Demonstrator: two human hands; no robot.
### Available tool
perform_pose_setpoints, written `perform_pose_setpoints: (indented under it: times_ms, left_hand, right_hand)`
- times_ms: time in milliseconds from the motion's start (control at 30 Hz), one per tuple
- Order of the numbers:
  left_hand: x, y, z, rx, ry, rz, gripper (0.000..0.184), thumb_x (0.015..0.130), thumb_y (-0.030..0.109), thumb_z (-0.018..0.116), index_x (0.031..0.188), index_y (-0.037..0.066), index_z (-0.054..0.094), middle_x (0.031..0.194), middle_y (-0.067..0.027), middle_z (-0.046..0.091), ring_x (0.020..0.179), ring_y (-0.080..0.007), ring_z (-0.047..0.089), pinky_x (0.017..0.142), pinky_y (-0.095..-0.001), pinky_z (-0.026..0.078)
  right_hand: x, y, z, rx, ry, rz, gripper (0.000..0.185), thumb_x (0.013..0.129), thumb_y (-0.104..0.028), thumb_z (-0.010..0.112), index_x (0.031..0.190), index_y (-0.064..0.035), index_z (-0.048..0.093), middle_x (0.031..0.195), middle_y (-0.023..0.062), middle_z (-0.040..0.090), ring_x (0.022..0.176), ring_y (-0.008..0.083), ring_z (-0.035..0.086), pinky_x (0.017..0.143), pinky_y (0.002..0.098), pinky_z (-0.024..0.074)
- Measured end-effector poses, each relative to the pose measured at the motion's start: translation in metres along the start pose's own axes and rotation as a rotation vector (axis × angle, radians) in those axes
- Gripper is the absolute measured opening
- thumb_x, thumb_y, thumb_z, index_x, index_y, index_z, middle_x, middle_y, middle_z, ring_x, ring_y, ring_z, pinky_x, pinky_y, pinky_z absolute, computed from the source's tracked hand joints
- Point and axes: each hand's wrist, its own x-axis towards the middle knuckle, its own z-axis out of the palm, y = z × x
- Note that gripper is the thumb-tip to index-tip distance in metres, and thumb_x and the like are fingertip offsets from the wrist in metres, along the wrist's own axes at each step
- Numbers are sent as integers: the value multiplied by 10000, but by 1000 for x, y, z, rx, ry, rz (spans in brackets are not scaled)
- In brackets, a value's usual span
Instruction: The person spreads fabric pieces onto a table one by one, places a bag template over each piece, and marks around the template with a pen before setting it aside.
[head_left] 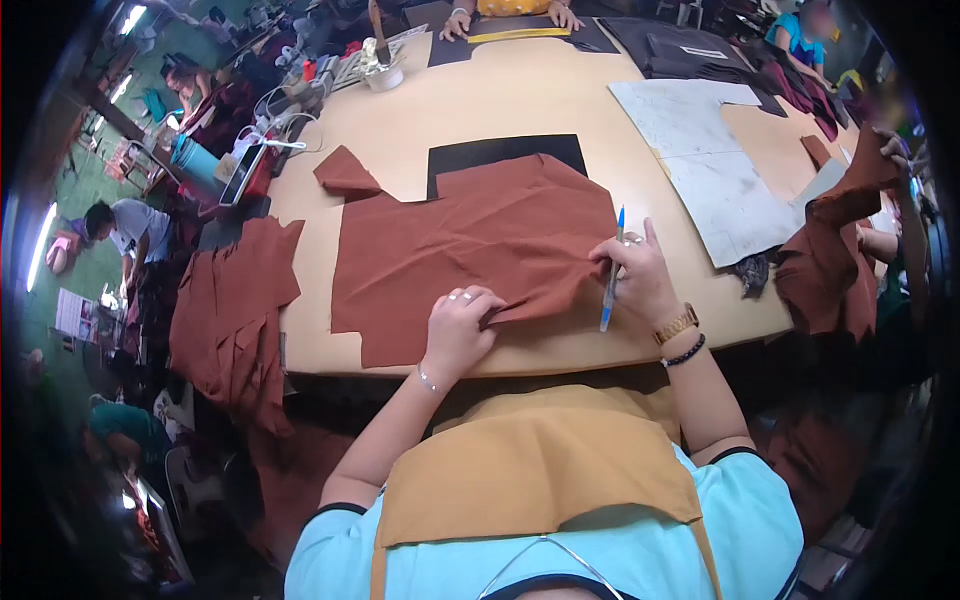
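Observation:
A cut piece of rust-brown fabric (450,245) lies wrinkled on the table in front of me, partly over a black flat panel (500,160). My left hand (463,325) is closed on the fabric's near edge, fingers curled into it. My right hand (635,270) pinches the fabric's right edge, and a blue-capped pen (612,290) is also held between its fingers, pointing away from me. Small folds run through the cloth between both hands.
A white paper pattern (705,165) lies to the right. More rust-brown fabric hangs off the left edge (235,310) and the right side (835,250). A white cup with a brush (383,75) stands at the far left. Across the table, a person's hands (510,22) rest by dark cloth.

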Motion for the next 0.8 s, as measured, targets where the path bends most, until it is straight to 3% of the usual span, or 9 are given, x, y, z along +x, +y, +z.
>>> perform_pose_setpoints:
  times_ms: [33,133,267,433,467,533,633,700,800]
  left_hand:
    - [-4,0,0,4,15,12,281,677,38,654,947,114,661,955,-42,663,895,-231,619,779,-359,458]
    - [-7,11,-2,-2,61,47,338,663,16,624,985,119,650,939,-24,661,891,-215,614,790,-350,446]
    - [-4,24,-12,36,122,97,354,656,-2,620,981,132,655,935,-18,679,888,-206,640,790,-350,448]
    - [-25,2,-63,190,168,54,314,733,-2,634,1018,130,654,965,-30,694,896,-198,661,828,-368,459]
    - [-29,-3,-78,183,187,45,270,779,-2,633,1020,119,657,945,-43,696,879,-213,665,795,-366,474]
    - [-36,1,-115,74,204,-88,157,849,22,635,982,96,673,894,-83,686,812,-234,666,751,-336,489]
    - [-37,14,-177,-235,448,-128,77,867,85,672,909,22,659,803,-54,644,724,-129,597,612,-237,427]
    - [-21,26,-224,-223,372,-26,104,830,104,709,805,32,639,700,-29,572,634,-93,528,573,-210,381]
    - [34,10,-258,-286,-94,-147,72,762,14,686,794,-13,628,677,-9,564,648,-65,527,585,-223,396]
  right_hand:
    - [-4,-4,1,-78,134,-99,277,704,-33,646,951,-157,661,866,25,689,907,244,643,1112,597,183]
    - [-8,-45,10,-5,141,-271,290,716,-36,637,979,-157,653,932,18,698,961,250,641,1125,599,158]
    - [-9,-44,25,-71,14,-466,222,737,-74,644,940,-163,669,825,-34,672,882,164,645,1095,626,235]
    - [14,-43,-42,16,177,-319,202,745,-39,686,923,-136,678,694,-11,631,734,196,633,1044,508,383]
    - [18,-45,-57,114,195,-329,221,751,-11,703,947,-112,687,716,21,650,691,218,629,932,419,482]
    - [20,-58,-99,228,71,-249,189,765,-10,720,940,-77,694,756,67,675,684,216,651,776,308,530]
    - [19,-79,-146,374,76,-292,167,770,-13,730,930,-42,695,797,89,692,707,200,676,658,239,514]
    - [23,-87,-172,438,44,-266,128,781,-24,735,901,-29,690,799,52,692,733,139,670,647,248,500]
    - [55,-78,-189,198,-18,-127,87,821,-77,719,889,-34,685,714,27,629,658,109,580,617,248,452]
